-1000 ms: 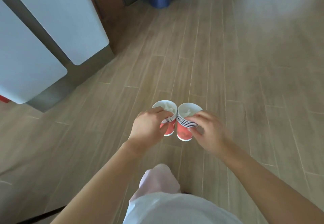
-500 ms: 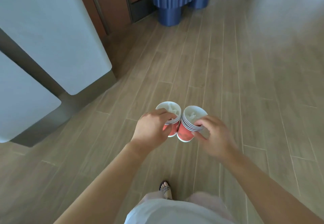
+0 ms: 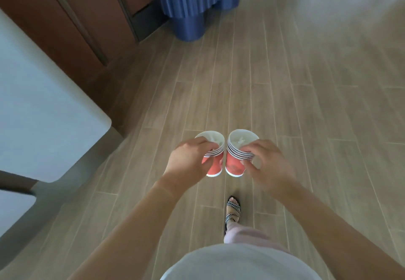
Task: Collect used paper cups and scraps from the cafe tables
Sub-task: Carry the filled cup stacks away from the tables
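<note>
**Head view.** Two stacks of nested cups are carried side by side at mid-frame, above a grey-brown wood-plank floor point(image 3: 306, 104).

- The left stack of red paper cups point(image 3: 216, 165), white-rimmed, is in the left hand point(image 3: 188, 161). Its grip is clamped on the stack, with the fingers curled over the rims and the thumb against the red wall.
- The right stack of red paper cups point(image 3: 235, 165) lies at 3 o'clock of the first. The upper rims are just beside each other, and whether they touch cannot be told.
- The right hand point(image 3: 269, 165) has its grip clamped on this stack, fingertips over the rims and thumb on the side.
- White crumpled paper scraps point(image 3: 240, 141) lie inside the topmost cup of each stack.

**Surroundings.**

- At 12 o'clock, well apart from the cups, a dark blue ribbed pedestal point(image 3: 197, 5) stands on the floor.
- A brown wooden wall panel point(image 3: 76, 16) is at its 9 o'clock.
- A white desk with rounded corners point(image 3: 43, 115) fills the frame at 9 o'clock.
- At 6 o'clock of the cups, a foot in a black-and-white woven sandal point(image 3: 233, 208) rests on the floor.
</note>
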A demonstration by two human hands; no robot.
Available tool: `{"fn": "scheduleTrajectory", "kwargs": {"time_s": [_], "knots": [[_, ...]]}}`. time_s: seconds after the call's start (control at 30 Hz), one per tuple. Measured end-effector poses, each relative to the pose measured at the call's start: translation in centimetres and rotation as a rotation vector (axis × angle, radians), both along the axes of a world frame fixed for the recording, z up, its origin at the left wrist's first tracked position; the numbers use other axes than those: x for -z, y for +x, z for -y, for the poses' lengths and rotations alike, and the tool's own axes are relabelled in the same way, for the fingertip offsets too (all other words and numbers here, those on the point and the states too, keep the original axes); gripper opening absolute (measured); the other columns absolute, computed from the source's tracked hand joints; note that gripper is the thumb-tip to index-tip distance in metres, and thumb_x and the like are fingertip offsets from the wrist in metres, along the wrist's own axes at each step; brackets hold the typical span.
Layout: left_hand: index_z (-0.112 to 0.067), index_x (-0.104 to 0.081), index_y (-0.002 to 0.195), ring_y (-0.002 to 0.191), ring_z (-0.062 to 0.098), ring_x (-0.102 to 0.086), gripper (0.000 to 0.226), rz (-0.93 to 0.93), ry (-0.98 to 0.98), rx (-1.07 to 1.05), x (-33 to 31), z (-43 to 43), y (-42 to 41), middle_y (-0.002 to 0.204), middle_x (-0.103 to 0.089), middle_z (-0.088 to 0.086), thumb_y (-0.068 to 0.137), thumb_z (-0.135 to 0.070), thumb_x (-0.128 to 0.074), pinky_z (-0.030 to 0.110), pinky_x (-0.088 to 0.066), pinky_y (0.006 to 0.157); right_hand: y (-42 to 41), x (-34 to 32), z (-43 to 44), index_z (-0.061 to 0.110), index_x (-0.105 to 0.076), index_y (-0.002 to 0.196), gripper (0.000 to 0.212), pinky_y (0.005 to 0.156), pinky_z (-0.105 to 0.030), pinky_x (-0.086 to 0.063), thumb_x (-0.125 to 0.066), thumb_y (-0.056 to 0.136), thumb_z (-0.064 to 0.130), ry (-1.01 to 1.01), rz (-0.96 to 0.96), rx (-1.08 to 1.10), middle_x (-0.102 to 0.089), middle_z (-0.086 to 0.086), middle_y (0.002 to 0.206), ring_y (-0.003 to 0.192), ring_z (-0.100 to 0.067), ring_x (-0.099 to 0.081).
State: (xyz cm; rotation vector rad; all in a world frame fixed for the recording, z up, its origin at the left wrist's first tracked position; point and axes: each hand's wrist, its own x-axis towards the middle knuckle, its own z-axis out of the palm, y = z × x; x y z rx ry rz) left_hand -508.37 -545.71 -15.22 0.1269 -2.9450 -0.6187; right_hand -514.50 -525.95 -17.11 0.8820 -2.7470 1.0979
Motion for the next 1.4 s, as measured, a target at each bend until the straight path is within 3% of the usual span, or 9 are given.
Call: {"fn": "scheduleTrajectory", "kwargs": {"time_s": [0.47, 0.67, 0.87, 1.13, 1.4], "knots": [[-0.030, -0.065, 0.109, 0.100, 0.018, -0.059, 0.031, 0.011, 0.028, -0.095, -0.5, 14.4, -31.0, 0.106, -0.066, -0.010, 0.081, -0.017, -0.058, 0.030, -0.049, 0.076, -32.4, -1.4, 15.1, 0.016, -0.065, 0.100, 0.025, 0.071, -0.035, -0.050, -0.070, 0.076, 0.009, 0.026, -0.020, -0.156, -0.064, 0.001, 0.094, 0.094, -0.024, -0.058], [-0.027, -0.067, 0.101, 0.096, 0.021, -0.062, 0.027, 0.005, 0.080, -0.141, -0.9, 24.2, -44.6, 0.102, -0.068, -0.008, 0.078, -0.014, -0.062, 0.033, -0.051, 0.074, -46.8, -1.3, 25.1, 0.017, -0.063, 0.105, 0.023, 0.068, -0.039, -0.052, -0.063, 0.082, 0.012, 0.039, -0.051, -0.196, -0.063, 0.001, 0.101, 0.099, -0.022, -0.056], [-0.031, -0.065, 0.105, 0.101, 0.018, -0.058, 0.028, 0.020, 0.028, -0.104, -2.6, 32.8, -57.5, 0.107, -0.066, -0.010, 0.080, -0.017, -0.060, 0.032, -0.048, 0.076, -59.3, -2.4, 33.5, 0.020, -0.063, 0.103, 0.024, 0.065, -0.029, -0.046, -0.064, 0.081, 0.012, 0.031, -0.078, -0.136, -0.063, 0.004, 0.099, 0.095, -0.020, -0.056], [-0.033, -0.064, 0.103, 0.100, 0.015, -0.056, 0.024, 0.066, -0.017, -0.028, -1.9, 40.1, -73.2, 0.103, -0.063, -0.013, 0.082, -0.024, -0.056, 0.028, -0.046, 0.072, -74.1, -1.9, 40.4, 0.017, -0.066, 0.101, 0.024, 0.064, -0.034, -0.050, -0.067, 0.078, 0.010, 0.040, -0.054, -0.088, -0.065, 0.002, 0.096, 0.095, -0.022, -0.058], [-0.033, -0.064, 0.107, 0.098, 0.015, -0.060, 0.029, 0.039, -0.022, -0.034, -1.6, 46.0, -95.3, 0.105, -0.065, -0.012, 0.080, -0.025, -0.059, 0.024, -0.039, 0.078, -95.8, -2.0, 46.6, 0.017, -0.068, 0.099, 0.021, 0.066, -0.037, -0.053, -0.067, 0.078, 0.012, 0.054, -0.039, -0.078, -0.067, 0.002, 0.097, 0.096, -0.022, -0.059]]}}
